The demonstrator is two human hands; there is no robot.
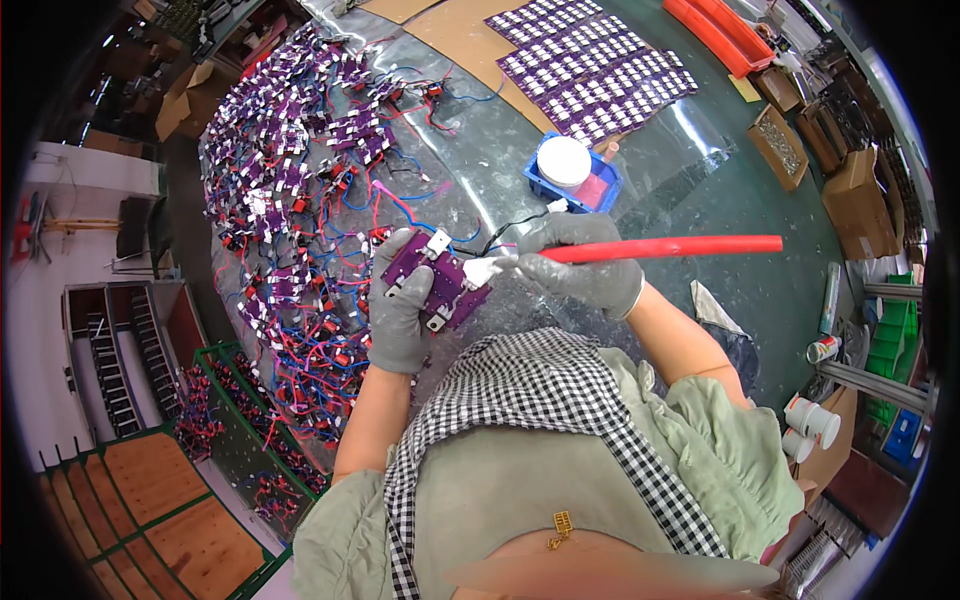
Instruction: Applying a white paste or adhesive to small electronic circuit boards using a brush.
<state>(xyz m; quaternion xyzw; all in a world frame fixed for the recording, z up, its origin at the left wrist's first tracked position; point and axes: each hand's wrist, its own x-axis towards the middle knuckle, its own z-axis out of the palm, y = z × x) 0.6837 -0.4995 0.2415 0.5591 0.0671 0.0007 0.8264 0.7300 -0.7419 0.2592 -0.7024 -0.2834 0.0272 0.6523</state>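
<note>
My left hand (402, 300), in a grey glove, grips a purple circuit board (428, 290) by its left side, thumb on its face. White connectors sit on the board, and red and blue wires trail from its far edge. My right hand (585, 270), gloved as well, is closed around a brush with a long red handle (670, 247) that points right. The brush's white tip (482, 272) touches or almost touches the board's right part. A dark cable with a white plug (557, 206) runs behind my right fingers.
A large heap of wired purple boards (290, 170) covers the table's left side. Ahead stands a blue bin (606, 200) holding a white-lidded tub (564, 161). Rows of purple boards (600, 75) lie on cardboard at the far side. A red tray (720, 35) and cardboard boxes (862, 205) line the right.
</note>
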